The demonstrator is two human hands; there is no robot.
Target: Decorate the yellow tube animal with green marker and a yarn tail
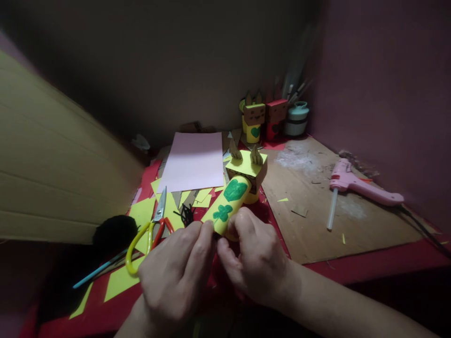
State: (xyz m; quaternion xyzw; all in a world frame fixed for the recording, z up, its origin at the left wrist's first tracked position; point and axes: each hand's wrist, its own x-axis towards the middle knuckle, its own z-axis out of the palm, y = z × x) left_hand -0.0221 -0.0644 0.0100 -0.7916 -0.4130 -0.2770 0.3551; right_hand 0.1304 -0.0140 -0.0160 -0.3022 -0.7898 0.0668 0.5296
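Observation:
My left hand [176,272] and my right hand [252,260] meet at the near end of a yellow paper tube [229,204] with green shapes drawn on it. Both hands pinch that end with curled fingers, thumbs close together. The tube tilts away from me and its far end joins a cardboard box head [248,169] with a yellow top and two brown ears.
Yellow-and-orange scissors [151,225] lie left of my hands on yellow paper scraps. A pink sheet [193,162] lies behind them. A pink glue gun [359,185] rests on the wooden board [317,211] at right. Two box figures [264,117] and a jar stand at the back.

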